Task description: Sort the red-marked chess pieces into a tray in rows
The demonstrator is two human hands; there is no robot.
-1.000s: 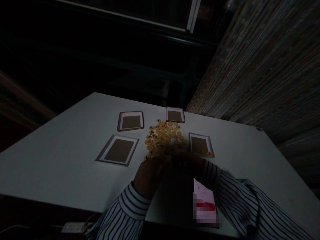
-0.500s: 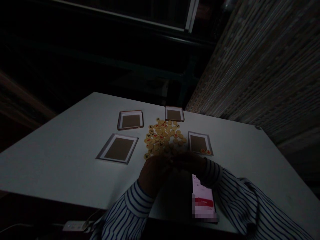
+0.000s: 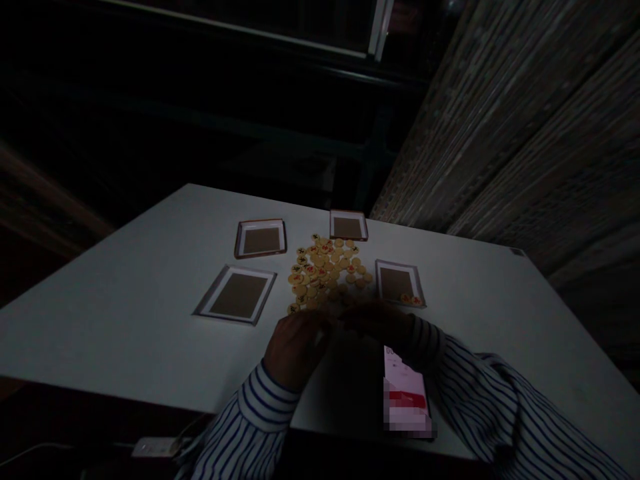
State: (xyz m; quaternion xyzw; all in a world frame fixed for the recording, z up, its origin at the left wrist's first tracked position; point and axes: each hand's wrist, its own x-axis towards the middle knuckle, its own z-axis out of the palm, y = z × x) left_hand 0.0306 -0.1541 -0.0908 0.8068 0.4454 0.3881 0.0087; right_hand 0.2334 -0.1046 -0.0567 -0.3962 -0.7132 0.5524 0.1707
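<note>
Round Chinese chess pieces [image 3: 320,261] lie in a loose pile on the white table, some with red or black characters facing up, others blank side up. My left hand [image 3: 296,345] is at the near edge of the pile, fingers drawn together toward the right; anything between them is lost in the dark. From the right, my right hand [image 3: 383,323] reaches in low with its fingertips close to those of the left. Deep shadow hides how its fingers are set. Two red-marked pieces [image 3: 411,300] rest at the near edge of the right-hand shallow tray [image 3: 421,287].
Three more shallow trays with brown bases stand around the pile: near left [image 3: 213,291], far left [image 3: 239,239] and far right [image 3: 365,227]. A lit phone [image 3: 404,380] lies by my right forearm. A power strip [image 3: 154,447] is below the table's front edge. A strand curtain [image 3: 480,133] hangs at right.
My left hand has shifted slightly left and its fingers have drawn back a little from the right hand. The right hand stays nearly in place. The trays look unchanged.
</note>
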